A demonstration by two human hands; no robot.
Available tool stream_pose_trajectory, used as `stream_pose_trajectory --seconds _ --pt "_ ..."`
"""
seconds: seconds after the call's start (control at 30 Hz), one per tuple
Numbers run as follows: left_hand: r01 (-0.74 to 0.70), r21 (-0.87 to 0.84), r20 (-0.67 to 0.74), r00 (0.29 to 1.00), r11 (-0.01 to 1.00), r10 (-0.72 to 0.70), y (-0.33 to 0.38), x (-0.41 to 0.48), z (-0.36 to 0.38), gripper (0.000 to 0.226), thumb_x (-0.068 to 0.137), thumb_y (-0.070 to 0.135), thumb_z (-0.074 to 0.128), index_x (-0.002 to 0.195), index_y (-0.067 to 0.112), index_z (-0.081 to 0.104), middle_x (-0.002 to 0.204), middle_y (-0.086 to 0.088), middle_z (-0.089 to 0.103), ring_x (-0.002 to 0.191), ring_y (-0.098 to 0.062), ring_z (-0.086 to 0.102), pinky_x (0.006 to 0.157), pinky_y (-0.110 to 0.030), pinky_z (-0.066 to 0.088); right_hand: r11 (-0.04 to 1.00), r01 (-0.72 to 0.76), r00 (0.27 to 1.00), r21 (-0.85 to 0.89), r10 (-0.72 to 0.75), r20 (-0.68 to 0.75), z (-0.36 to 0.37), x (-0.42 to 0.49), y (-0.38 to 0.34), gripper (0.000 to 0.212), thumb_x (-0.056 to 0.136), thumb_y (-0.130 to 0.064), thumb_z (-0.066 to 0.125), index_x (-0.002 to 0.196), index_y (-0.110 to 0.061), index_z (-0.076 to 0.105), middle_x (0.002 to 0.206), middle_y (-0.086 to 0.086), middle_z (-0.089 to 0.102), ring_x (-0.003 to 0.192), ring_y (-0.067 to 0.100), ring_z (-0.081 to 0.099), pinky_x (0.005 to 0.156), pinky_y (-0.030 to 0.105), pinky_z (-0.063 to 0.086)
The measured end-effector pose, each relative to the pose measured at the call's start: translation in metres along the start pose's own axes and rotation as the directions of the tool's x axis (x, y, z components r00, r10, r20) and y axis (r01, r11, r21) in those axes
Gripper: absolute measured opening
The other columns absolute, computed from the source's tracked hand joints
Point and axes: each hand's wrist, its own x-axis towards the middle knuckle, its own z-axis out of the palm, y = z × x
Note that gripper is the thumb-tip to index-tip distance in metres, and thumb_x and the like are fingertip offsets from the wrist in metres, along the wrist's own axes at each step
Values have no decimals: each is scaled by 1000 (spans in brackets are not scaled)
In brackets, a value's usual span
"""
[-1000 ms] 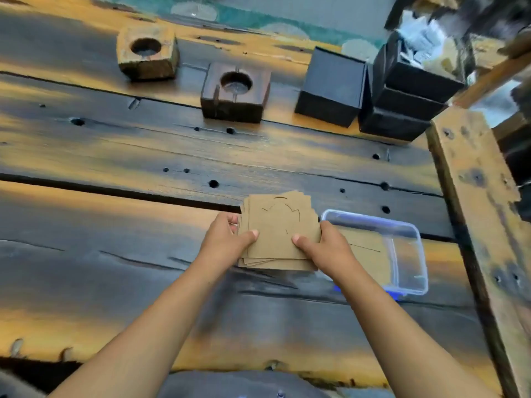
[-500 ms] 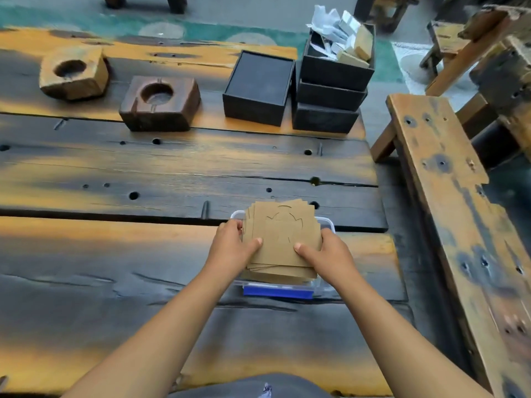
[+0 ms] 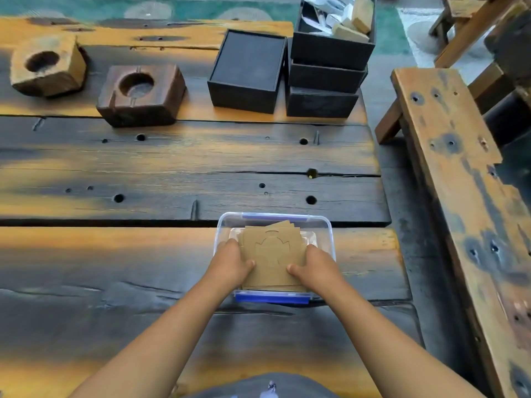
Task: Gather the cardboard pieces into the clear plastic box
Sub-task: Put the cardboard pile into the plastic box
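A stack of brown cardboard pieces [image 3: 273,255] with a cut outline on the top sheet sits low inside the clear plastic box [image 3: 326,234], which has blue clips at its near and far ends. My left hand [image 3: 231,261] grips the stack's left edge, thumb on top. My right hand [image 3: 316,265] grips its right edge the same way. Both hands reach down into the box. The box stands on the dark wooden table [image 3: 143,268] near its right end. The lower sheets are hidden under the top one.
Two wooden blocks with round holes [image 3: 47,68] [image 3: 142,94] stand at the back left. Black boxes [image 3: 248,71] [image 3: 327,67] sit at the back, the top one holding scraps. A wooden bench [image 3: 459,179] runs along the right, past a gap.
Both hands carried the cardboard stack from the table left of the box to over it, then lowered it into the box. The view has shifted right.
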Motion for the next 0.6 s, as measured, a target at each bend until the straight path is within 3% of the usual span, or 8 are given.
stream_pose_trajectory --seconds 0.3,0.37,0.47,0.53,0.6 --pt "27 172 90 995 985 -43 7 14 8 51 89 32 64 129 5 47 136 -16 45 115 -31 56 96 -39 48 983 -23 998 -182 34 58 7 17 -8 39 84 -47 63 103 -14 54 107 7 68 91 26 62 70 31 44" --pt "31 195 114 992 980 -55 9 18 5 55 89 33 64 132 5 45 138 -16 45 116 -32 56 96 -38 48 977 -37 995 -211 55 78 4 21 -11 50 82 -47 64 117 -12 53 115 8 66 102 27 63 72 31 44" --pt "40 178 159 985 983 -69 9 23 -3 63 86 33 68 136 6 40 138 -15 47 117 -30 56 89 -35 48 978 -19 995 -207 39 97 -3 25 -15 75 78 -46 70 136 -11 37 135 12 50 116 29 57 83 33 45" --pt "46 145 174 982 988 -72 9 25 -9 66 83 31 70 137 7 39 136 -13 49 111 -27 58 77 -31 46 984 24 994 -176 -4 109 -9 28 -18 78 75 -45 72 137 -14 35 141 13 42 118 29 55 90 35 47" --pt "27 109 181 982 994 -46 9 28 -14 61 83 28 70 134 12 42 132 -10 54 104 -24 59 73 -29 45 991 37 992 -132 -21 124 -14 30 -21 75 75 -47 72 135 -14 40 141 12 42 115 27 56 87 35 49"
